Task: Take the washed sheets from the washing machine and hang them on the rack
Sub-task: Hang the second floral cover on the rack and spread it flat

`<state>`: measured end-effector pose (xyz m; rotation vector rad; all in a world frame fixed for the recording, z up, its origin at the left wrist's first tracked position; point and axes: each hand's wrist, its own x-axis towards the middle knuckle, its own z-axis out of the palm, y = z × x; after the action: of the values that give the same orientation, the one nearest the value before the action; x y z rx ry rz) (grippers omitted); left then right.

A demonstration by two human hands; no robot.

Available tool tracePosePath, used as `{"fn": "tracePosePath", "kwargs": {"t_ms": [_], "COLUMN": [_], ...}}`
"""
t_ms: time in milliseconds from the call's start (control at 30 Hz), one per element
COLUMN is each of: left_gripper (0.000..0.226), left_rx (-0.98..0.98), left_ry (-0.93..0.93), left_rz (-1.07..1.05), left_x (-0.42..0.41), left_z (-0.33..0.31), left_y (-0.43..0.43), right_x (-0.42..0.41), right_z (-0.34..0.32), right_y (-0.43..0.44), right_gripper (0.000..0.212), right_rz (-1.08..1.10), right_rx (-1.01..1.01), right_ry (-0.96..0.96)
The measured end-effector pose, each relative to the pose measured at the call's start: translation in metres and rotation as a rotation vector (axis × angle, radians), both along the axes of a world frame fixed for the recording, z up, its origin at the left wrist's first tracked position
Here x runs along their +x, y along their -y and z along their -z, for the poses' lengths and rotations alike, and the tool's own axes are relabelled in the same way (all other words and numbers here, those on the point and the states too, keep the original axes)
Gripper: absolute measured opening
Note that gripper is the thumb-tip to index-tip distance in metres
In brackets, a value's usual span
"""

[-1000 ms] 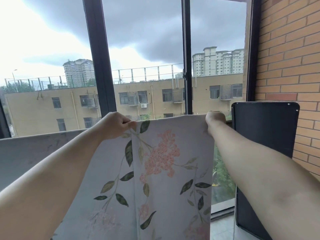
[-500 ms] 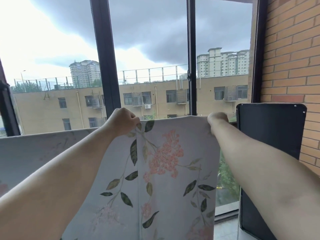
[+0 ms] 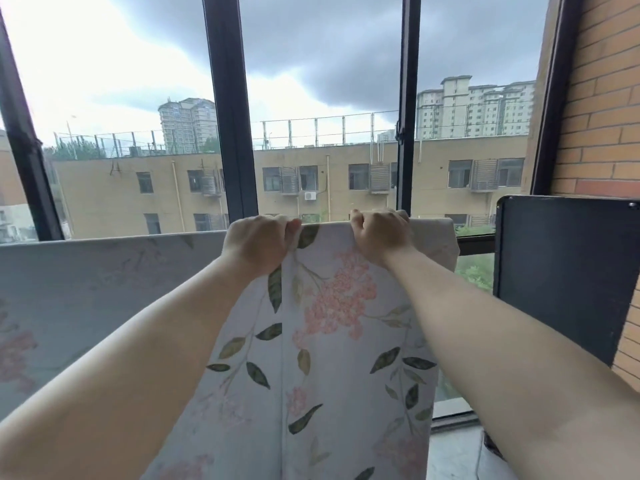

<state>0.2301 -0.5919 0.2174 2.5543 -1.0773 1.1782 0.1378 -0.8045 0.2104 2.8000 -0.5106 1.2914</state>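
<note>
- At the centre of the frame, the floral sheet (image 3: 329,341) hung from a top fold level with the lower window line; the rack rail under that fold was hidden by the cloth.
- The left hand (image 3: 258,242) and the right hand (image 3: 379,233) each clenched the fold, fingers curled over it, the two hands close together.
- Step judged in hand: evening the sheet along the rail. The next move would likely call for drawing the gathered cloth sideways.
- At lower left, a paler stretch of cloth (image 3: 86,289) lay flat along the same line; whether it belonged to the same sheet could not be told.
- At right, the sheet's free edge hung near, not touching, a black panel (image 3: 561,271) set against the brick wall (image 3: 602,116). Room there looked narrow, with the window frame (image 3: 230,133) close behind.
</note>
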Motion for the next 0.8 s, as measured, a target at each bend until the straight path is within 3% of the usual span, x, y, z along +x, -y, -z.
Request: {"fn": "tracePosePath", "kwargs": {"t_ms": [267, 367, 467, 567, 700, 800], "left_gripper": [0.063, 0.060, 0.059, 0.059, 0.061, 0.058], "left_rx": [-0.091, -0.105, -0.065, -0.068, -0.151, -0.213], "left_ry": [-0.031, -0.057, -0.100, -0.141, -0.115, -0.101], "left_rz": [-0.312, -0.276, -0.197, -0.263, -0.466, -0.485], "left_x": [0.038, 0.034, 0.036, 0.059, 0.101, 0.117], "left_z": [0.001, 0.000, -0.002, -0.007, 0.002, 0.006], "left_y": [-0.106, -0.097, -0.112, -0.171, -0.280, -0.310], "right_x": [0.009, 0.037, 0.057, 0.060, 0.060, 0.066], "right_z": [-0.009, -0.012, -0.003, 0.009, -0.001, -0.008], "right_y": [-0.027, -0.090, -0.135, -0.131, -0.125, -0.162], "right_gripper": [0.050, 0.049, 0.060, 0.053, 0.047, 0.042], "right_rz": [0.101, -0.095, -0.128, -0.104, 0.029, 0.046], "right_rx": [-0.028, -0.093, -0.137, -0.140, -0.136, -0.067], "right_ry": [-0.020, -0.100, -0.069, 0.067, -0.051, -0.063]}}
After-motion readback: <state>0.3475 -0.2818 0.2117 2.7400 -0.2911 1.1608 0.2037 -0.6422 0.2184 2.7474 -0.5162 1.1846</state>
